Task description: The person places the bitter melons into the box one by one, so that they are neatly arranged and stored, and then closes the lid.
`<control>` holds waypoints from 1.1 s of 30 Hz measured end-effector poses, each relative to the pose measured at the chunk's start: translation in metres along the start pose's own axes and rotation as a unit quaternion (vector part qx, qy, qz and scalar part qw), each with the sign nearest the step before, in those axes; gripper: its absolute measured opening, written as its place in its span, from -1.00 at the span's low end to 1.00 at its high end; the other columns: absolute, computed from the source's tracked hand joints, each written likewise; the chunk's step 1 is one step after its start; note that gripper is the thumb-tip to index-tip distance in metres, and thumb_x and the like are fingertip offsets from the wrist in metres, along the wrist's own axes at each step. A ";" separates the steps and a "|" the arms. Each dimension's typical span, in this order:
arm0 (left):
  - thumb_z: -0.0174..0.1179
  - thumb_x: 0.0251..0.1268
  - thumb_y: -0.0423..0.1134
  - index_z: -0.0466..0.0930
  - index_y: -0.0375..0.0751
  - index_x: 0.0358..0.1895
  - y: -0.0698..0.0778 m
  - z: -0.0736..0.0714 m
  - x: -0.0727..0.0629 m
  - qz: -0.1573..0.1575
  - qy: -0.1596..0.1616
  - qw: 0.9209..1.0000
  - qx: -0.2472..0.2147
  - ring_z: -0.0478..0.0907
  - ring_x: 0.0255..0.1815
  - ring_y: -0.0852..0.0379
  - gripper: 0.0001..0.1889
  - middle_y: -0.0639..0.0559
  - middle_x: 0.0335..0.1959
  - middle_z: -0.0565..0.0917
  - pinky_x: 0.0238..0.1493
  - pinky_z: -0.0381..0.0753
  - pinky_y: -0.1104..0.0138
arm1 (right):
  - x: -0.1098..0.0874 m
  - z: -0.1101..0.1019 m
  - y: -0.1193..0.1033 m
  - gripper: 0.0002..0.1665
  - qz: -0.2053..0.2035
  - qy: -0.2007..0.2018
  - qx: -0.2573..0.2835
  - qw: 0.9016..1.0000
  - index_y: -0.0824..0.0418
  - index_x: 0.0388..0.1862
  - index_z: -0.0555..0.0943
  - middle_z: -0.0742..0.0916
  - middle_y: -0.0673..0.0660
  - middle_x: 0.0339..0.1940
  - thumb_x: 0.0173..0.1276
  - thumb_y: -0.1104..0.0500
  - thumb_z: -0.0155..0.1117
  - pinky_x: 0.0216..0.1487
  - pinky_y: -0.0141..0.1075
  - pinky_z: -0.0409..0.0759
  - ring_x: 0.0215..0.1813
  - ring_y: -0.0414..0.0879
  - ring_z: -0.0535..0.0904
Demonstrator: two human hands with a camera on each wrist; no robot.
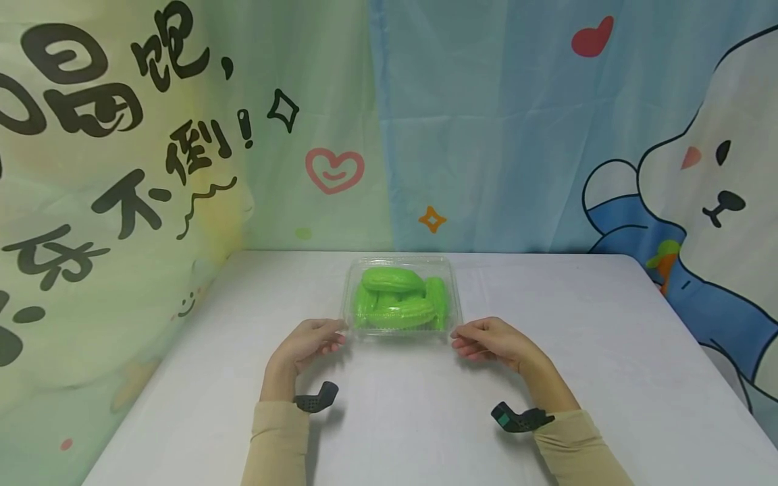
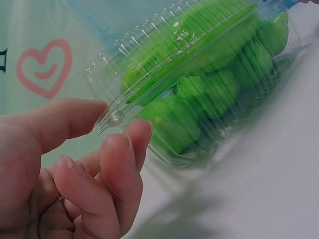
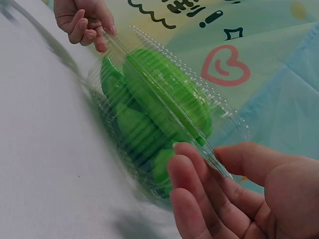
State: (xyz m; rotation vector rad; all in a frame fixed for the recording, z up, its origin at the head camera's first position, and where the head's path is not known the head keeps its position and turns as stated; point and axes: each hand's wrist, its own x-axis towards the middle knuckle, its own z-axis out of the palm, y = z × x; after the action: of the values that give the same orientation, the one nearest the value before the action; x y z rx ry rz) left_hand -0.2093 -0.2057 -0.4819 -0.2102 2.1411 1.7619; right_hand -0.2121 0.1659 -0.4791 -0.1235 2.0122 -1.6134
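A clear plastic clamshell box (image 1: 398, 336) with its lid down stands toward the far side of the table, seen from above. Inside lie several bright green ridged pieces (image 1: 396, 314) shaped like gourds or bitter melons. My left hand (image 1: 314, 341) is at the box's near left corner; in the left wrist view its thumb (image 2: 75, 119) lies over the rim with a finger below. At the near right corner, my right hand (image 1: 491, 343) pinches the rim between thumb (image 3: 259, 159) and fingers, the other fingers loosely bent.
The box rests on a white-covered table (image 1: 389, 418). Behind it hangs a printed curtain (image 1: 474, 135) with hearts, lettering and a cartoon bear. Dark wrist-worn devices, one on the left arm (image 1: 317, 398) and one on the right arm (image 1: 519, 418), stick out inward.
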 end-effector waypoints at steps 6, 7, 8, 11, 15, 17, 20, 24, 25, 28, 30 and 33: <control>0.18 0.27 -0.08 0.54 -0.40 0.06 0.001 0.001 -0.001 -0.001 0.001 1.000 0.000 0.49 -0.51 0.25 -0.54 -0.02 -0.40 0.68 -0.47 0.44 0.51 | 0.003 0.001 0.002 -0.47 -0.003 0.008 0.006 1.000 0.51 0.10 0.50 0.77 0.06 -0.24 0.43 0.06 0.09 -0.20 -0.39 0.68 -0.30 -0.24 0.67; 0.18 0.27 -0.08 0.54 -0.40 0.06 0.002 0.001 -0.001 -0.002 0.002 1.000 0.000 0.49 -0.50 0.25 -0.54 -0.02 -0.40 0.68 -0.47 0.44 0.51 | 0.003 0.002 0.003 -0.48 -0.003 0.008 0.008 1.000 0.51 0.11 0.50 0.77 0.06 -0.23 0.44 0.07 0.08 -0.21 -0.40 0.68 -0.30 -0.25 0.66; 0.18 0.27 -0.08 0.55 -0.39 0.05 0.002 0.001 -0.001 -0.003 0.005 1.000 0.001 0.49 -0.51 0.25 -0.55 -0.02 -0.40 0.68 -0.47 0.44 0.51 | 0.003 0.002 0.003 -0.48 -0.003 0.008 0.009 1.000 0.52 0.11 0.50 0.77 0.06 -0.24 0.44 0.07 0.07 -0.21 -0.40 0.67 -0.30 -0.25 0.66; 0.18 0.27 -0.08 0.56 -0.39 0.04 0.002 0.001 -0.001 -0.004 0.009 1.000 0.002 0.50 -0.50 0.25 -0.56 -0.03 -0.39 0.68 -0.47 0.45 0.51 | 0.004 0.002 0.003 -0.49 -0.005 0.005 0.015 1.000 0.53 0.10 0.49 0.76 0.05 -0.25 0.45 0.09 0.07 -0.23 -0.42 0.67 -0.31 -0.26 0.65; 0.18 0.27 -0.09 0.55 -0.41 0.04 0.001 0.001 0.001 -0.002 0.008 1.000 0.000 0.51 -0.50 0.25 -0.56 -0.03 -0.39 0.68 -0.46 0.46 0.51 | 0.004 0.002 0.005 -0.50 -0.012 0.004 0.025 1.000 0.56 0.07 0.49 0.75 0.01 -0.30 0.44 0.11 0.08 -0.26 -0.45 0.66 -0.33 -0.27 0.63; 0.18 0.27 -0.10 0.55 -0.42 0.04 0.001 0.001 0.002 0.000 0.007 1.000 -0.002 0.51 -0.50 0.25 -0.56 -0.02 -0.40 0.68 -0.46 0.46 0.51 | 0.005 0.003 0.005 -0.50 -0.014 0.007 0.029 0.999 0.55 0.06 0.50 0.74 0.00 -0.32 0.43 0.10 0.09 -0.27 -0.46 0.65 -0.35 -0.28 0.62; 0.17 0.28 -0.12 0.54 -0.45 0.04 0.000 0.001 0.003 0.006 0.004 1.000 -0.004 0.50 -0.50 0.26 -0.56 0.01 -0.43 0.67 -0.46 0.47 0.52 | 0.006 0.005 0.005 -0.51 -0.010 0.015 0.035 0.999 0.53 0.04 0.50 0.72 -0.02 -0.35 0.43 0.08 0.11 -0.29 -0.47 0.63 -0.37 -0.29 0.60; 0.16 0.29 -0.17 0.53 -0.46 0.04 0.000 0.002 0.003 0.009 0.002 1.000 -0.011 0.50 -0.51 0.27 -0.59 0.03 -0.45 0.66 -0.46 0.46 0.53 | 0.007 0.008 0.004 -0.54 -0.002 0.030 0.034 0.999 0.50 0.01 0.52 0.69 -0.02 -0.37 0.43 0.08 0.10 -0.29 -0.46 0.62 -0.37 -0.27 0.58; 0.15 0.29 -0.18 0.53 -0.46 0.04 0.000 0.002 0.002 0.010 0.002 1.000 -0.012 0.50 -0.51 0.27 -0.60 0.03 -0.45 0.65 -0.46 0.46 0.53 | 0.007 0.009 0.004 -0.55 -0.001 0.033 0.032 0.999 0.49 0.00 0.52 0.68 -0.02 -0.37 0.43 0.09 0.09 -0.29 -0.45 0.62 -0.37 -0.26 0.58; 0.14 0.30 -0.19 0.52 -0.46 0.05 0.002 0.002 0.001 0.013 0.000 1.000 -0.012 0.49 -0.51 0.27 -0.60 0.03 -0.45 0.64 -0.48 0.44 0.54 | 0.008 0.010 0.003 -0.59 0.003 0.040 0.028 0.999 0.46 -0.02 0.53 0.66 -0.01 -0.38 0.44 0.10 0.07 -0.29 -0.45 0.61 -0.36 -0.25 0.57; 0.13 0.30 -0.18 0.52 -0.45 0.05 0.003 0.003 0.000 0.015 0.001 1.000 -0.010 0.48 -0.51 0.27 -0.60 0.04 -0.45 0.64 -0.49 0.44 0.55 | 0.009 0.011 0.003 -0.59 0.005 0.041 0.027 0.999 0.46 -0.02 0.53 0.65 -0.01 -0.38 0.44 0.10 0.07 -0.28 -0.45 0.61 -0.35 -0.24 0.57; 0.13 0.31 -0.17 0.52 -0.44 0.05 0.004 0.003 -0.001 0.017 0.002 1.000 -0.005 0.48 -0.50 0.27 -0.60 0.04 -0.45 0.63 -0.50 0.44 0.55 | 0.009 0.011 0.004 -0.57 0.005 0.040 0.026 0.999 0.47 0.00 0.52 0.65 -0.02 -0.39 0.43 0.09 0.08 -0.29 -0.45 0.62 -0.35 -0.24 0.57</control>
State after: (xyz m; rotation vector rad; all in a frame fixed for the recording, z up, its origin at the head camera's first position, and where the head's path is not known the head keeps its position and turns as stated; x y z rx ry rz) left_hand -0.2087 -0.2017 -0.4786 -0.1805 2.1507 1.7926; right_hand -0.2132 0.1538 -0.4877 -0.0292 2.0254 -1.6867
